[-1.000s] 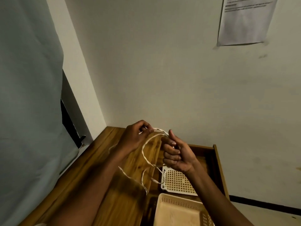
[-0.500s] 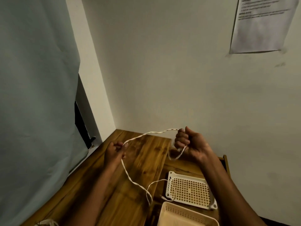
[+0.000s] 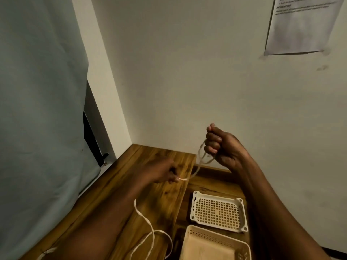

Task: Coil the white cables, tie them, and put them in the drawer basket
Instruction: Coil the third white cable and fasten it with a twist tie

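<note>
The printed lines on the paper sheet taped to the wall are too blurred to read.

A plain room corner: wooden desk, open drawer, printed notice on the wall

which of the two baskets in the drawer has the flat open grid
The farther white basket, nearer the wall, shows the square grid; the nearer cream basket has taller walls.

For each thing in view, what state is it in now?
left hand: pinches the cable
right hand: grips cable loops, raised
white cable: partly coiled, untied, tail loose on the table
drawer: open
lattice basket: in the drawer, empty
solid basket: in the drawer, no cable inside
</note>
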